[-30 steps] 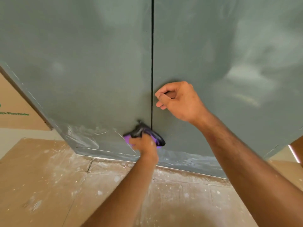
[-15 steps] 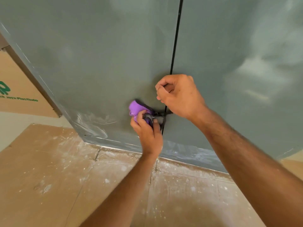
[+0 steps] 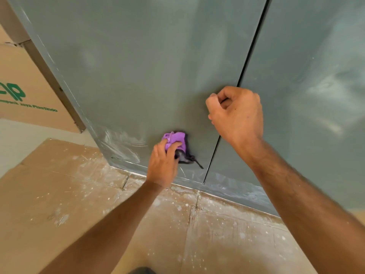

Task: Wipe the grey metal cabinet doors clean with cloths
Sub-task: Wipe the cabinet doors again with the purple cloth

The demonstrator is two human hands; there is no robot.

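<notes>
Two grey metal cabinet doors fill the upper view, the left door [image 3: 138,66] and the right door [image 3: 306,86], split by a dark vertical gap. My left hand [image 3: 163,165] grips a bunched purple and dark grey cloth [image 3: 175,140] and presses it against the lower part of the left door. My right hand [image 3: 237,113] is curled into a fist with nothing visible in it, knuckles against the door beside the gap, above and right of the cloth. Clear protective film wrinkles along the doors' bottom edge.
Brown cardboard sheets [image 3: 69,194] speckled with white dust and paint cover the floor below the cabinet. A cardboard box with green print [image 3: 25,91] stands at the left, beside the cabinet's side edge.
The view shifted, so the door gap now sits further right. My left hand carried the cloth leftward and away from the gap, across the left door. The right fist stays by the gap.
</notes>
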